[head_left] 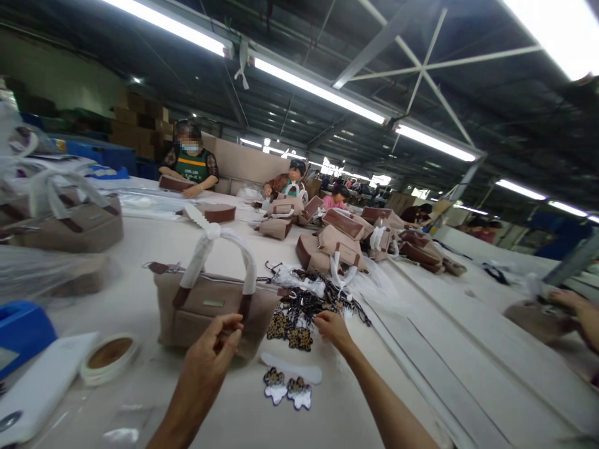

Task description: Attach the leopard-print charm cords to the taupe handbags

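Observation:
A taupe handbag point(201, 312) stands upright, its two handles wrapped in white film. In front of its lower right part is my left hand point(213, 349). Its fingers are loosely curled, with the thumb a little apart from them, and I see nothing between them. My right hand point(333, 330) is at the near edge of a heap of dark cords and tags point(309, 302), its fingertips drawn together; what they hold, if anything, I cannot make out. Two leopard-patterned flower-shaped tags point(287, 386) lie on the table below a white paper strip point(292, 368).
Left are a tape roll point(110, 360), a white board point(47, 380), a blue dispenser point(23, 337) and another bag point(70, 224). Bags are heaped point(346, 237) farther back. A co-worker point(189, 165) handles a bag across the table; another person's hand point(568, 299) is at right.

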Motion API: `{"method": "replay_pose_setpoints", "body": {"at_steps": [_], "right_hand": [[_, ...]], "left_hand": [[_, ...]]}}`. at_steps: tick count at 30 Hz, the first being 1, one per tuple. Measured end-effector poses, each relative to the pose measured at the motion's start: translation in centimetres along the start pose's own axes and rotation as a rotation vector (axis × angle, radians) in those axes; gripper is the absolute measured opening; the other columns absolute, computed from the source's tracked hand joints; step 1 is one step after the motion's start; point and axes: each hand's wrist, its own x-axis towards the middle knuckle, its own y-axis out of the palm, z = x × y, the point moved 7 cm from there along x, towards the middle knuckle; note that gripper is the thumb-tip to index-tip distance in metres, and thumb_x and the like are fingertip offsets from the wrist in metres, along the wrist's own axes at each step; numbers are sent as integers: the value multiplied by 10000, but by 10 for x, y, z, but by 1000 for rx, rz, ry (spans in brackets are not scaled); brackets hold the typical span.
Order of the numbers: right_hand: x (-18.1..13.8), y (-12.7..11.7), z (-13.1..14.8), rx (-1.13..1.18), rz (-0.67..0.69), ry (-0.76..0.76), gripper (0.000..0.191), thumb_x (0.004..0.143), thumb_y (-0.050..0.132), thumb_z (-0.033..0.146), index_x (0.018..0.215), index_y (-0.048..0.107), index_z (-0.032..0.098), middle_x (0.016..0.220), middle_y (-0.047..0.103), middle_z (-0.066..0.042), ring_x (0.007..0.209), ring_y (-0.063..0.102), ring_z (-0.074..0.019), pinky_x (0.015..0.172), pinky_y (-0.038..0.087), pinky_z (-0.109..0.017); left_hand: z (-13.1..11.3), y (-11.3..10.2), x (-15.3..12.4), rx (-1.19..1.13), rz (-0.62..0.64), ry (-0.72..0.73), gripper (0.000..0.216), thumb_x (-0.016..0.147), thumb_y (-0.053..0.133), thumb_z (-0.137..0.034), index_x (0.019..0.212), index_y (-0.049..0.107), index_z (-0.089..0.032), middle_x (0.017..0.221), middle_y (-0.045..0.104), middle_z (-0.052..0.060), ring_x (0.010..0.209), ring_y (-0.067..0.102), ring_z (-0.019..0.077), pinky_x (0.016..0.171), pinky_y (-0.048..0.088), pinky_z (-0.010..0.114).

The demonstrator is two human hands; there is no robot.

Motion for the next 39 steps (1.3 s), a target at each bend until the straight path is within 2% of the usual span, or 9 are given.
{"method": "replay_pose_setpoints", "body": {"at_steps": [3,7,16,19,23,26,31,35,39], "right_hand": [[1,14,15,-108,-35,-22,236,913,596,318,1071,611,143,1082,630,-63,952,623,-201,826,526,-401],[2,24,26,-208,-89,-35,238,915,594,308,1094,608,151,1126,620,-70,1012,609,-217,872,508,-428],[-8,-3,12,-212,-134,-98,262,940,558,309,1142,583,146,1056,640,-61,858,644,-171,749,554,-354],[-8,-7,15,-249,-119,-141,267,934,566,311,1147,585,151,1120,624,-73,945,631,-196,810,541,-392],[-9,13,32,-316,-36,-226,275,923,583,309,1152,587,158,1174,603,-79,1034,603,-224,882,508,-441],[-12,29,42,-323,7,-243,282,921,585,313,1156,584,157,1184,597,-80,1038,599,-228,883,506,-444],[-16,17,34,-144,-46,-172,252,926,578,318,1119,600,158,1151,613,-74,1016,608,-216,872,511,-427],[-19,-8,22,157,-61,-90,236,921,563,308,1071,622,136,1021,668,-74,884,661,-192,772,558,-377],[-39,-26,33,476,-9,-93,343,818,609,370,1050,650,121,863,700,-71,752,697,-200,715,587,-368]], "left_hand": [[-3,9,-5,29,79,14,274,783,572,-442,948,646,-236,826,725,12,612,654,178,593,553,271],[-13,15,-13,69,90,73,232,815,549,-420,923,653,-243,811,719,8,632,650,177,617,542,264],[-22,23,-24,127,183,142,193,853,510,-374,904,648,-249,811,733,9,665,668,183,622,530,245],[-27,33,-29,111,225,151,186,865,499,-357,895,639,-238,798,726,14,677,664,185,646,526,250],[-28,48,-38,90,289,159,180,872,502,-343,899,643,-235,792,722,17,694,661,190,657,518,253],[-29,50,-44,98,303,173,182,875,499,-333,904,650,-234,804,721,22,703,657,192,657,511,256],[-30,41,-47,119,296,170,177,875,492,-320,848,649,-243,782,710,15,707,653,192,640,493,248],[-30,40,-47,94,289,144,188,871,483,-326,828,645,-240,750,700,14,695,650,198,625,489,252],[-37,48,-47,92,315,185,183,883,479,-305,849,644,-234,772,686,22,716,641,195,659,488,263]]}}
